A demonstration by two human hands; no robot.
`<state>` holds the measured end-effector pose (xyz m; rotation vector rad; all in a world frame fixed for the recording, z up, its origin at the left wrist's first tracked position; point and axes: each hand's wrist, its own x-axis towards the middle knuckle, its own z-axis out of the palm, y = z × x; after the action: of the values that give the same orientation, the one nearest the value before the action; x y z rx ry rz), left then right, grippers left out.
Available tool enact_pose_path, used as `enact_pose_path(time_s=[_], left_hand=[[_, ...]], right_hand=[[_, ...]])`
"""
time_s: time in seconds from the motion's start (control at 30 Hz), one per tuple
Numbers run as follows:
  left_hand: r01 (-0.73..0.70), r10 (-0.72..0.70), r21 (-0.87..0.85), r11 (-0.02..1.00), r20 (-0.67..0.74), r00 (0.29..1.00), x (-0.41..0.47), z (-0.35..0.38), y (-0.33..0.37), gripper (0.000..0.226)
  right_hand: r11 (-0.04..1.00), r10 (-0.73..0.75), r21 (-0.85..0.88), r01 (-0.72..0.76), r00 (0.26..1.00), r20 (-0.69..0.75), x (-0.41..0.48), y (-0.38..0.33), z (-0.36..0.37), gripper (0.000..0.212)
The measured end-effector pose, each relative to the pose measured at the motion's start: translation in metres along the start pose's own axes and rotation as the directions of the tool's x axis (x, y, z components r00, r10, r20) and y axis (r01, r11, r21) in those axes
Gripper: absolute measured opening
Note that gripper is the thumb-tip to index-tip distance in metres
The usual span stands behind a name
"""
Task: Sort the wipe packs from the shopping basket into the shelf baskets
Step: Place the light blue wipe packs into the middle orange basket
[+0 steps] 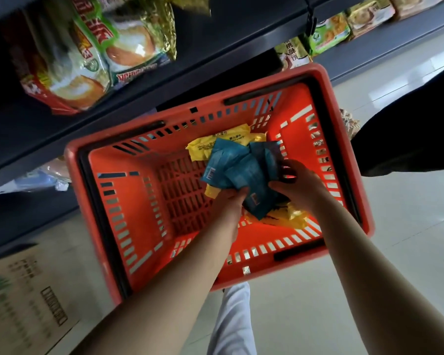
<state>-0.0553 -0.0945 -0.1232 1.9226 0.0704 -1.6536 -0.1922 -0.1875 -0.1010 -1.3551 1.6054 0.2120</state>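
Dark shelving (215,62) runs across the top of the aisle, with bright snack bags (108,47) on it, over a pale tiled floor (408,226). A cardboard box (23,303) stands at the lower left. Next to the shelves is the red shopping basket (128,213), and both bare arms reach down into it.

A bunch of teal wipe packs (241,170) is held up toward the basket's right side. The left hand (228,203) grips the bunch from below, its fingers curled round the lower edge. The right hand (300,185) curls round the bunch's right edge. The packs overlap and blur, so I cannot count them. Yellow wipe packs (215,147) lie on the basket floor, behind and under the teal ones. A white trouser leg (233,324) shows between the arms.
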Motion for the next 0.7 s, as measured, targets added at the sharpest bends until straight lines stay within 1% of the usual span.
enact_pose_path(time_s=[0.07,0.13,0.2,0.27,0.3,0.37,0.43,0.5,0.53,0.6,0.63,0.7], left_hand=[[-0.011,0.011,-0.009,1.000,-0.001,1.000,0.000,-0.001,0.001,0.023],[-0.045,0.045,-0.011,0.999,-0.028,0.999,-0.002,-0.008,0.001,0.015],[-0.084,0.079,-0.058,0.995,-0.078,0.994,-0.005,-0.020,0.001,0.010],[-0.123,0.112,-0.086,0.989,-0.124,0.986,-0.011,-0.036,0.002,0.014],[-0.138,0.127,-0.076,0.987,-0.139,0.982,-0.015,-0.045,0.003,0.018],[-0.166,0.154,-0.069,0.984,-0.150,0.977,-0.023,-0.061,0.007,0.022],[-0.198,0.184,-0.129,0.972,-0.113,0.976,-0.038,-0.074,0.015,0.017],[-0.223,0.218,-0.181,0.958,-0.047,0.975,-0.059,-0.085,0.025,0.016],[-0.236,0.239,-0.206,0.950,-0.012,0.971,-0.074,-0.089,0.032,0.016],[-0.242,0.258,-0.264,0.934,0.028,0.966,-0.109,-0.096,0.045,0.017],[-0.239,0.262,-0.296,0.925,0.039,0.964,-0.129,-0.100,0.051,0.017],[-0.245,0.283,-0.364,0.899,0.056,0.957,-0.176,-0.108,0.065,0.018]], right_hand=[[0.993,-0.009,0.122,0.007,1.000,0.017,0.000,0.003,-0.002,0.061],[0.982,-0.030,0.189,0.030,1.000,0.000,-0.001,0.002,-0.004,0.051],[0.988,-0.077,0.131,0.081,0.996,-0.034,-0.005,-0.001,-0.006,0.037],[0.989,-0.141,0.022,0.143,0.987,-0.079,-0.013,-0.006,-0.009,0.022],[0.985,-0.167,0.036,0.171,0.981,-0.103,-0.017,-0.009,-0.010,0.021],[0.961,-0.182,0.186,0.204,0.975,-0.128,-0.028,-0.016,-0.012,0.020],[0.895,-0.166,0.398,0.202,0.978,-0.124,-0.045,-0.027,-0.017,0.014],[0.789,-0.128,0.591,0.168,0.986,-0.110,-0.069,-0.042,-0.024,0.022],[0.726,-0.121,0.670,0.154,0.988,-0.096,-0.082,-0.048,-0.030,0.022],[0.599,-0.148,0.789,0.137,0.987,-0.058,-0.111,-0.062,-0.043,0.019],[0.549,-0.174,0.825,0.131,0.984,-0.041,-0.127,-0.071,-0.049,0.022],[0.469,-0.212,0.875,0.119,0.977,-0.019,-0.164,-0.091,-0.062,0.036]])
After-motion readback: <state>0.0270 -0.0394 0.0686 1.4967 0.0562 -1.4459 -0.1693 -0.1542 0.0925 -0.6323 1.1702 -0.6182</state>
